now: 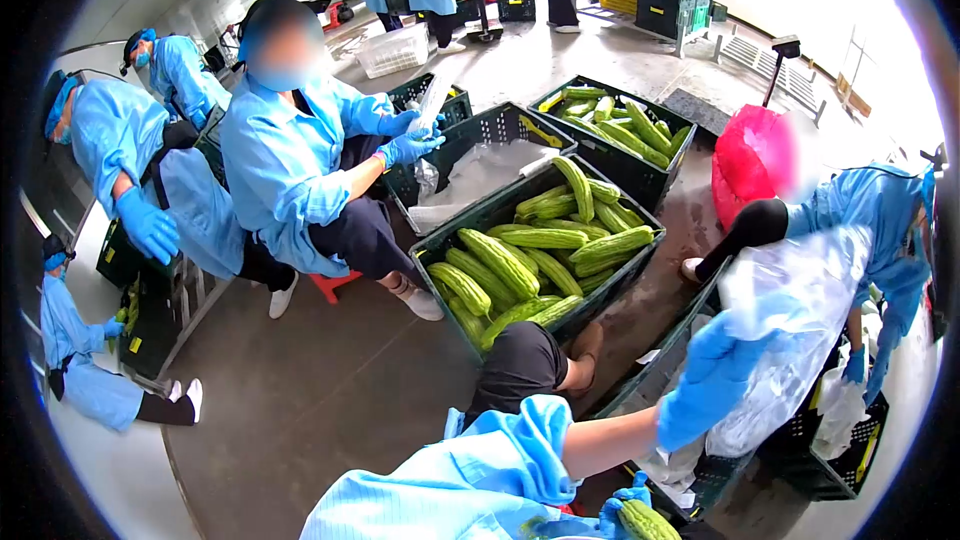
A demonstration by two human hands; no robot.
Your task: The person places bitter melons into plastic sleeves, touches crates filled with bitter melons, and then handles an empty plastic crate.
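Observation:
My left hand [712, 380], in a blue glove, reaches to the right with its fingers closed on a clear plastic bag [795, 330], which hangs loosely and is partly blurred. At the bottom edge my right hand [622, 508], also gloved, has its fingers round a green gourd [646, 522]; the frame cuts off part of both. Past my knee, a dark crate [560, 332] holds several long ridged green gourds [497, 265]. An open crate [650, 365] with plastic in it lies partly beneath my left forearm and the bag.
A seated co-worker [290, 155] holds clear plastic beside a crate of bags [490, 175]. Another gourd crate [615, 130] stands behind. At the right, a co-worker [865, 210] bends over a crate [862, 460], near a pink bag [748, 162]. More people work at the left and back.

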